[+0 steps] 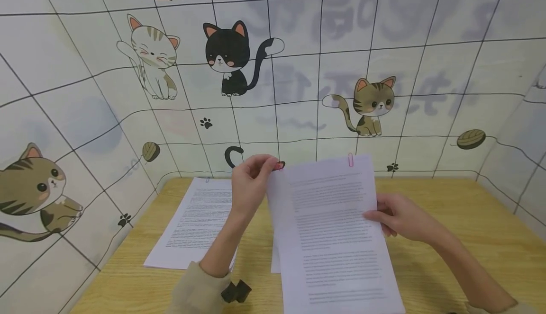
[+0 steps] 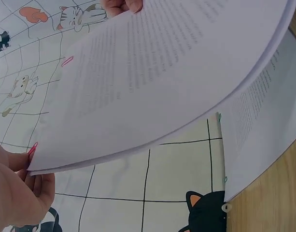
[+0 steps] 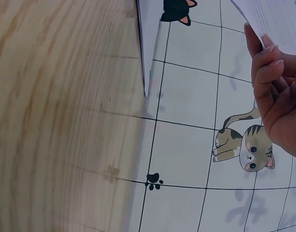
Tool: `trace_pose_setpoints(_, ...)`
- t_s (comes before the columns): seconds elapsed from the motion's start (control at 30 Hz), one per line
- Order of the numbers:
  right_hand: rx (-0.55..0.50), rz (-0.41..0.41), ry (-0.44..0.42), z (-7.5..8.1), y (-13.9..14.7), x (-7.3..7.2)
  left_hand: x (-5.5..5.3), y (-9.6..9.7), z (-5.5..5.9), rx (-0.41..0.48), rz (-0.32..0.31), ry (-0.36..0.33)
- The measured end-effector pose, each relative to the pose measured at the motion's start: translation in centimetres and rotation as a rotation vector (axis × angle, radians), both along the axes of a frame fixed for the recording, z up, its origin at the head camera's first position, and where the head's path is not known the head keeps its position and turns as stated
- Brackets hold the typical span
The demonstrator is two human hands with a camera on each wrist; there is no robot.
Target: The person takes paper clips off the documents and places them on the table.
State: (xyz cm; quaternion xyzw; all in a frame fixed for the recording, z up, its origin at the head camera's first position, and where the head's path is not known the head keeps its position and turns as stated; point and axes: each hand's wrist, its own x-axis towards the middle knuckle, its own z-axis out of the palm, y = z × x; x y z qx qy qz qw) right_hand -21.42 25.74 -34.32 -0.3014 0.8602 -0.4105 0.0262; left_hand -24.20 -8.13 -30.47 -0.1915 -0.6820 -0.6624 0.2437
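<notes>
A printed paper stack (image 1: 332, 233) is held upright above the table, with a pink paper clip (image 1: 351, 160) on its top edge toward the right. At its top left corner is a second, red-pink clip (image 2: 33, 149), which my left hand (image 1: 251, 181) pinches together with the corner, between thumb and fingers. My right hand (image 1: 398, 217) grips the stack's right edge, thumb in front and fingers behind. In the right wrist view that hand (image 3: 280, 92) appears at the right, holding the edge of the sheets.
Another printed stack (image 1: 200, 224) with small clips on its top edge lies on the wooden table (image 1: 448, 210) at the left. Behind the held stack, more white paper (image 1: 275, 257) peeks out. A cat-patterned wall (image 1: 298, 67) closes off the table's back.
</notes>
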Motion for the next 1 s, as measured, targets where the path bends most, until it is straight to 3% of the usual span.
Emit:
trace_pose_setpoints(0.13, 0.008, 0.001, 0.024, -0.1, 0.3, -0.1, -0.1, -0.8, 0.3, 0.072, -0.007, 0.012)
trace_pose_setpoints(0.37, 0.008, -0.007, 0.019, -0.1, 0.4, -0.1, 0.1, -2.0, 0.1, 0.046, 0.008, -0.024)
trace_pose_setpoints(0.7, 0.021, -0.039, 0.023, -0.2, 0.5, -0.1, 0.7, -3.5, -1.1, -0.16, 0.015, -0.144)
trace_pose_setpoints(0.83, 0.013, -0.044, 0.014, -0.2, 0.6, -0.2, 0.8, -4.1, -1.9, -0.241, -0.003, -0.194)
trace_pose_setpoints(1.0, -0.004, -0.025, -0.005, -0.3, 1.0, -0.3, 0.9, -4.8, -2.9, -0.343, -0.072, -0.27)
